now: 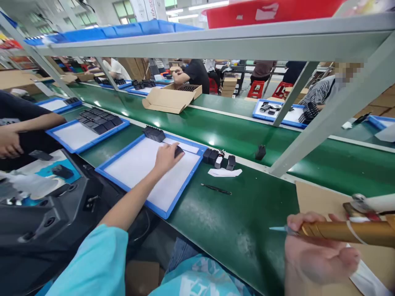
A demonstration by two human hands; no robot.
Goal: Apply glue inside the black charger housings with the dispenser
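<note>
My left hand (166,158) reaches over a blue-rimmed white tray (129,185). Its fingers are closed on a small black case (178,152). Just left of it, a row of similar black cases (154,133) stands along the tray's far edge. At the lower right, my right hand (321,255) is turned palm up and somewhat blurred. It holds a gold-coloured glue dispenser (342,232) with a pale blue tapered nozzle (277,228), which points left over the green bench.
Tweezers (216,189), white paper (225,172) and several black cases (211,156) lie right of the tray. One case (260,152) sits on the green conveyor (228,131). A slanted shelf post (327,107) stands ahead. A co-worker's arm (37,125) is at left.
</note>
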